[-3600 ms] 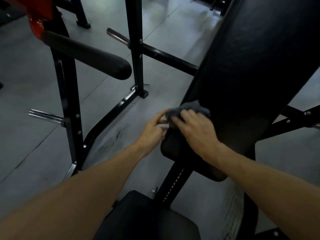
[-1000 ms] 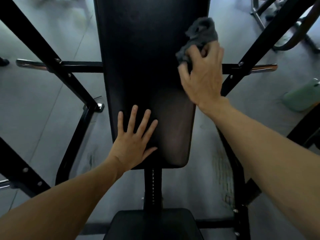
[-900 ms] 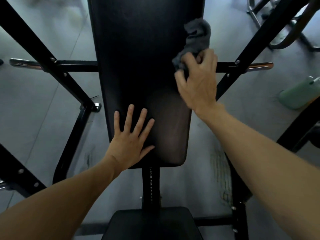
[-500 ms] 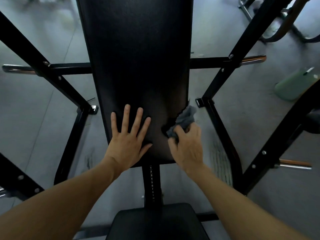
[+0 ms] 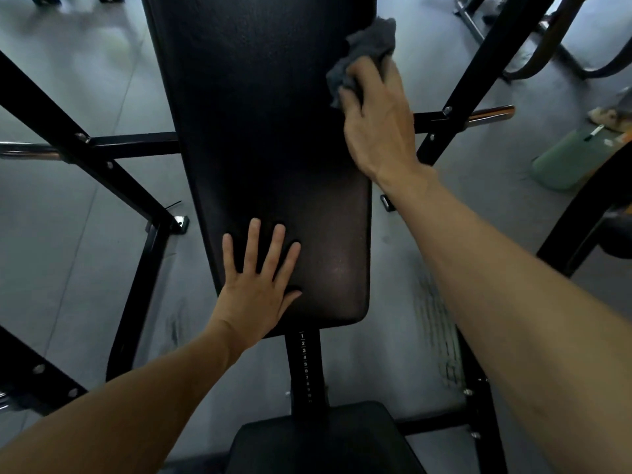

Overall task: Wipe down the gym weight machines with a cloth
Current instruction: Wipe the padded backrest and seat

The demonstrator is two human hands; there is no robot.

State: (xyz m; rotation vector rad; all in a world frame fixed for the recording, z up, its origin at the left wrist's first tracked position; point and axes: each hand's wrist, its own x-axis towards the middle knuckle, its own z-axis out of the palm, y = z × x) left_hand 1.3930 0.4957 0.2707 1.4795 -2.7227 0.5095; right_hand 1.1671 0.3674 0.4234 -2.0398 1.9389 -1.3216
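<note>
**Wiping the right edge of the back pad**

The right hand (image 5: 378, 121) has its grip clamped on the grey cloth (image 5: 367, 46), which is bunched against the upper right edge of the black back pad (image 5: 260, 114). The left hand (image 5: 258, 285) lies flat with the fingers spread on the lower part of the pad and holds nothing. The step in hand seems to be wiping the pad's side. The next move probably needs a long stroke along this edge, with steady pressure.
</note>
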